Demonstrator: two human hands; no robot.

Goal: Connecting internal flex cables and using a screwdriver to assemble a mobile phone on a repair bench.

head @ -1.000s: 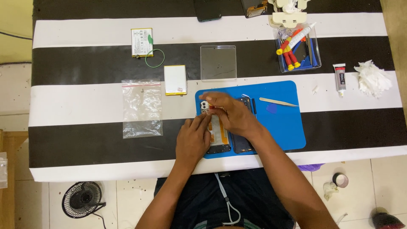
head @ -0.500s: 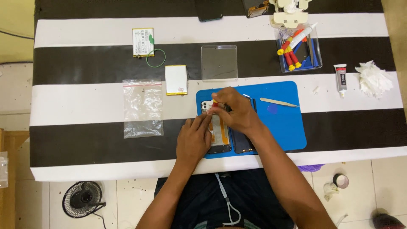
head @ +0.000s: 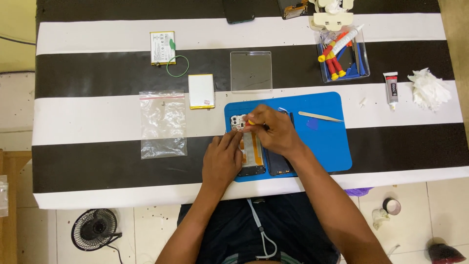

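Clear plastic bag flat on the striped worktop, far left. Near centre, on the blue mat: opened phone, pinned under the flat, open fingers of the left hand. Right hand pinched shut around a yellow-handled screwdriver, tip at the phone's top end. Tweezers further right, apart.
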